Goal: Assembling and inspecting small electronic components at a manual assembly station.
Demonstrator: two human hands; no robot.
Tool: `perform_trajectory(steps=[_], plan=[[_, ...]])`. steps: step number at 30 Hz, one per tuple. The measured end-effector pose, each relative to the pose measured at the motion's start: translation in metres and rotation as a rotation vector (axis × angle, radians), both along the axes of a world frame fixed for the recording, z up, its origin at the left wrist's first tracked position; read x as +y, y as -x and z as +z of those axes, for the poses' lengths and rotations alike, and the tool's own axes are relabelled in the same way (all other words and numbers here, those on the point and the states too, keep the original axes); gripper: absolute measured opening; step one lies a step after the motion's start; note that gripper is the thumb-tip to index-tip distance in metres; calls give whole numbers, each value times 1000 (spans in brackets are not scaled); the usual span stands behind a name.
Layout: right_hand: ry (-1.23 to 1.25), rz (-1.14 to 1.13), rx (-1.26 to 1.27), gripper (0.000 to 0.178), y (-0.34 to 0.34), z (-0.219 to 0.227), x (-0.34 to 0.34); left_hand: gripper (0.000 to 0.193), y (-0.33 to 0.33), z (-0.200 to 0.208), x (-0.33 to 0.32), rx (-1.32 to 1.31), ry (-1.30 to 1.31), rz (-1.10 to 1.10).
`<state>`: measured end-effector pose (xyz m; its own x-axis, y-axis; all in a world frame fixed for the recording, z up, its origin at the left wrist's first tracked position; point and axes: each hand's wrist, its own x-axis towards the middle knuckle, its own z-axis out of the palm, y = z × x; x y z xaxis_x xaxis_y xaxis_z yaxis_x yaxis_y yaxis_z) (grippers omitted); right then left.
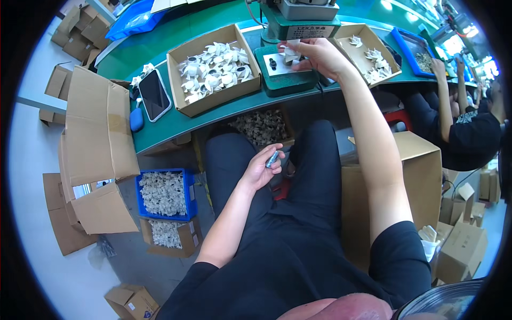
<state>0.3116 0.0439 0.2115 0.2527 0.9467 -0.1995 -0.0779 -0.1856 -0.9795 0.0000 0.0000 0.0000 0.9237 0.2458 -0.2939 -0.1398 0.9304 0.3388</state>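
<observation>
Over my lap, my left hand is curled round a small metallic rod-like piece; whether it is one piece or more I cannot tell. Up at the bench, my right hand grips a white bladed fan wheel under the head of a green bench press. Part of that wheel is hidden by my fingers. Below it is the press base with a light plate and a small black fixture. Left of the press, a cardboard box holds many white fan wheels.
Right of the press stands a shallow carton with several fan wheels. A phone and blue case lie at the bench's left. A blue crate of white parts is on the floor. A large carton stands beside my right leg. A co-worker sits further right.
</observation>
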Motion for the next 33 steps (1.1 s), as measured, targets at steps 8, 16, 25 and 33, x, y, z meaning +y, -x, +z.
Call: perform_trajectory(steps=[8, 16, 25, 33], plan=[[39, -65, -283, 35, 17, 21, -6, 28, -9, -4, 4, 49, 20, -6], [-187, -400, -566, 35, -68, -47, 13, 29, -17, -1, 1, 156, 27, 2], [-338, -253, -809, 43, -40, -61, 1, 27, -15, -16, 9, 179, -25, -27], [-542, -487, -791, 49, 47, -45, -17, 25, -5, -20, -1, 134, -66, -20]])
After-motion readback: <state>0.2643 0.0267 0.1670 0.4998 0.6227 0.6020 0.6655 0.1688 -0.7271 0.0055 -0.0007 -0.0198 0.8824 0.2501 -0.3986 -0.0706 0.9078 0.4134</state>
